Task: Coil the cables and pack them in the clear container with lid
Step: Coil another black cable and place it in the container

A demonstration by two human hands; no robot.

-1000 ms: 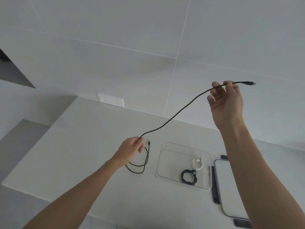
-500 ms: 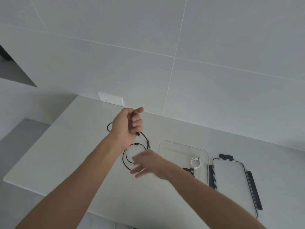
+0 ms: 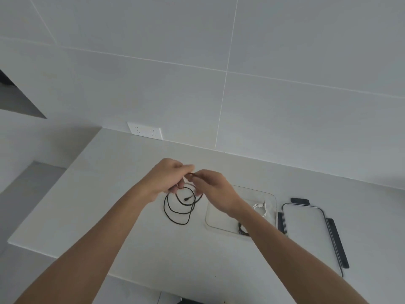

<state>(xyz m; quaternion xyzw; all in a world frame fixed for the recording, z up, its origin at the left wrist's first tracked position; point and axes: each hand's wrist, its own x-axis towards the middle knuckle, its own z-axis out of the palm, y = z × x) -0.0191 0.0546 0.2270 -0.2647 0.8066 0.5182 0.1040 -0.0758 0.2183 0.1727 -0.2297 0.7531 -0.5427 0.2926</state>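
A thin black cable [image 3: 178, 212] hangs in loose loops below my two hands, above the white counter. My left hand [image 3: 167, 179] pinches the top of the loops. My right hand [image 3: 211, 186] meets it from the right and holds a strand of the same cable by the fingertips. To the right sits the clear container [image 3: 270, 199], with a coiled white cable [image 3: 260, 207] in its far part and a coiled black cable [image 3: 242, 229] half hidden by my right forearm. The container's lid [image 3: 306, 233], clear with black side clips, lies flat to the right of it.
The white counter [image 3: 122, 194] ends at a front edge near my elbows and drops off on the left. A tiled wall rises behind, with a white double socket [image 3: 145, 131] at counter level.
My right hand, raised high and stretching the cable a second ago, has come down to meet the left hand. The cable now hangs in several loops instead of one long span.
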